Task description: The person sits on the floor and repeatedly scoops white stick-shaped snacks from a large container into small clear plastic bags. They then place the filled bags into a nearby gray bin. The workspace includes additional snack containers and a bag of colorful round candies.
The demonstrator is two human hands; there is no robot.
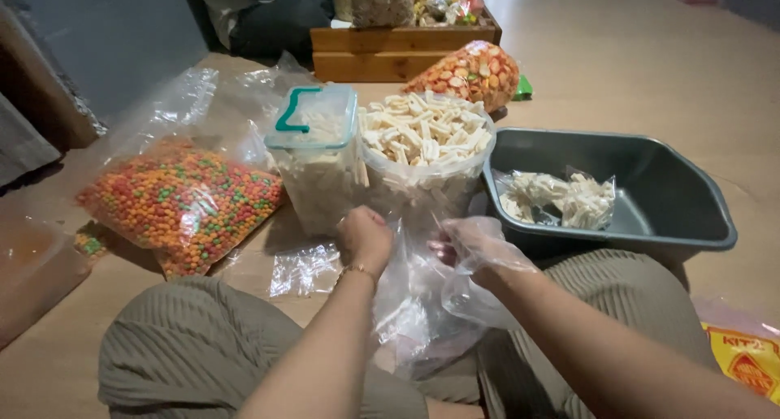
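I sit cross-legged on the floor. My left hand (366, 236) is bare and pinches the edge of a small clear plastic bag (422, 297) held over my lap. My right hand (479, 244), inside a thin clear glove, grips the same bag's opposite edge. Just beyond my hands stands a large clear bag of pale stick crackers (426, 139), its top wide and full. A clear tub with a teal-handled lid (315, 155) leans against it on the left, also holding pale sticks.
A dark grey basin (674, 200) at right holds two small filled bags of crackers (561, 198). A big bag of small red, orange and green balls (183, 200) lies at left. Another bag of mixed orange snacks (471, 74) and a wooden crate (398, 49) sit behind. Another person sits beyond the crate.
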